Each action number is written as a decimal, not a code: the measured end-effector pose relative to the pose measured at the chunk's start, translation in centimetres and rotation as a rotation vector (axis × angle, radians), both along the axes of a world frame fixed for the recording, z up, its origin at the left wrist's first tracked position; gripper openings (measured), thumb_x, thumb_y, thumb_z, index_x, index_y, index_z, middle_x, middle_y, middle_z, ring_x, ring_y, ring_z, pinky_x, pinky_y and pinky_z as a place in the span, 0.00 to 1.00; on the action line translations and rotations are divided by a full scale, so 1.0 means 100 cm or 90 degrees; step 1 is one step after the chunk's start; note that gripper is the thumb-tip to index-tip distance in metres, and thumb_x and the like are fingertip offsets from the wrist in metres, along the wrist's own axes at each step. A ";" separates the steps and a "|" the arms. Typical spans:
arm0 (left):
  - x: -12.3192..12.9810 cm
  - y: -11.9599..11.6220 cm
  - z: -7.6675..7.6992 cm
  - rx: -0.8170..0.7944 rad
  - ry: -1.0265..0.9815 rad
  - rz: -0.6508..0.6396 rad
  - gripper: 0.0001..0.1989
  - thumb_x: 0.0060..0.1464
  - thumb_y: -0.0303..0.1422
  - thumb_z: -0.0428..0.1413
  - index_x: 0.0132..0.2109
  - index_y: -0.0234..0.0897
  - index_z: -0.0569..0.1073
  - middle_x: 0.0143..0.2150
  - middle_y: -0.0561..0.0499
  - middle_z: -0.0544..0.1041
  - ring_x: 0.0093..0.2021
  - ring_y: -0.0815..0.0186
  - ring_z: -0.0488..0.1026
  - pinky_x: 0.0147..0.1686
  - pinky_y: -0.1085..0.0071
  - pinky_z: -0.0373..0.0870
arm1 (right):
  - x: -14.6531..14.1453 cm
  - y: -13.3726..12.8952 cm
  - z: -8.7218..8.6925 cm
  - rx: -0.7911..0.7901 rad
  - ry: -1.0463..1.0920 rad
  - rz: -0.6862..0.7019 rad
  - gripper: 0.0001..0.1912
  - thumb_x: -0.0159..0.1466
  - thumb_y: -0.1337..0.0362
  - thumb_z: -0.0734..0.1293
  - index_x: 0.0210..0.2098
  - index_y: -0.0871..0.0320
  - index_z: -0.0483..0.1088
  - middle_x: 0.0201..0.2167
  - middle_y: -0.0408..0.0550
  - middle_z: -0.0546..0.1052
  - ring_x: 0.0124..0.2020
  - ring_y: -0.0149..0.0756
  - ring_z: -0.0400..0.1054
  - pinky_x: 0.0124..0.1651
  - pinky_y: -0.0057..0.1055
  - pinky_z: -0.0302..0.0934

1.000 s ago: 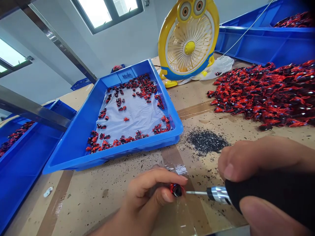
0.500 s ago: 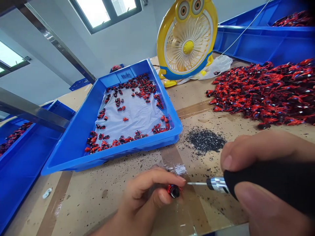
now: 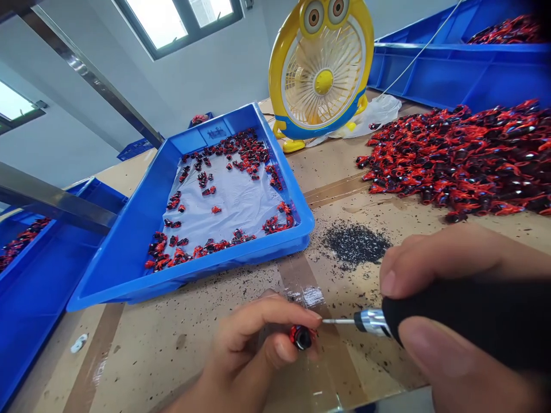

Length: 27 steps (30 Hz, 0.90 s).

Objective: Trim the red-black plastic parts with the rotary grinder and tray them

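Observation:
My left hand [image 3: 253,338] is closed low in the middle of the view, pinching a small red and black plastic part [image 3: 301,337] between thumb and fingers. The part's round dark opening faces me. In my right hand [image 3: 456,292] is a black-handled rotary tool [image 3: 465,315] with a silver collar and a thin metal bit. Its bit points left, and the tip sits at the left index fingertip, just above the part. Whether the tip touches the part I cannot tell.
A blue tray [image 3: 249,244] with a white liner holds several similar parts. Black shavings [image 3: 357,245] lie right of it, below a large heap of red and black parts [image 3: 456,158]. A yellow fan [image 3: 322,83] and blue bins [image 3: 465,74] stand behind.
The whole view has shifted slightly, so things appear a little further left. The tool's bit has come marginally closer to the left fingertip. Both hands keep their grips.

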State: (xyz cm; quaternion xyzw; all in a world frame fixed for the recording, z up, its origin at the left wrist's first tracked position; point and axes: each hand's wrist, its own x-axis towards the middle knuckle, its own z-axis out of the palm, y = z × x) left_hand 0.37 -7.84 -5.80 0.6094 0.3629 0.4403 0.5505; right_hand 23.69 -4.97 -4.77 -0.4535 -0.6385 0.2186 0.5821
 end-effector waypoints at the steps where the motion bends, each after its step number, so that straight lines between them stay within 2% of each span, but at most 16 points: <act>1: 0.000 0.000 0.000 -0.002 0.000 0.000 0.11 0.76 0.40 0.61 0.57 0.48 0.86 0.38 0.52 0.86 0.39 0.71 0.82 0.43 0.80 0.76 | 0.003 0.000 0.000 0.001 -0.027 0.001 0.09 0.69 0.48 0.72 0.39 0.44 0.76 0.27 0.41 0.84 0.22 0.34 0.79 0.11 0.18 0.56; 3: 0.001 0.001 0.001 -0.005 -0.001 0.000 0.11 0.76 0.40 0.61 0.57 0.48 0.86 0.37 0.52 0.87 0.39 0.71 0.82 0.43 0.81 0.76 | 0.008 -0.001 -0.001 0.001 -0.063 0.004 0.08 0.69 0.49 0.72 0.40 0.43 0.75 0.27 0.40 0.84 0.22 0.34 0.79 0.11 0.17 0.57; 6: 0.001 0.001 0.000 -0.002 -0.003 0.005 0.11 0.75 0.41 0.61 0.57 0.48 0.86 0.37 0.52 0.87 0.38 0.71 0.82 0.42 0.81 0.76 | 0.005 -0.003 0.001 0.001 -0.031 -0.010 0.07 0.68 0.50 0.73 0.39 0.43 0.76 0.27 0.41 0.83 0.23 0.36 0.79 0.11 0.21 0.56; 12: 0.000 0.000 -0.001 -0.005 0.009 0.013 0.12 0.75 0.42 0.61 0.57 0.48 0.87 0.37 0.51 0.87 0.37 0.71 0.81 0.41 0.80 0.76 | -0.013 0.009 0.011 0.012 0.076 -0.027 0.12 0.51 0.55 0.83 0.30 0.44 0.78 0.20 0.42 0.74 0.24 0.43 0.76 0.16 0.30 0.61; 27: -0.001 0.000 0.000 -0.002 0.012 0.003 0.12 0.76 0.41 0.61 0.57 0.48 0.86 0.37 0.51 0.87 0.39 0.69 0.82 0.42 0.78 0.76 | -0.017 0.019 0.012 0.002 0.090 -0.020 0.13 0.49 0.56 0.83 0.26 0.46 0.76 0.19 0.42 0.72 0.26 0.43 0.77 0.18 0.29 0.64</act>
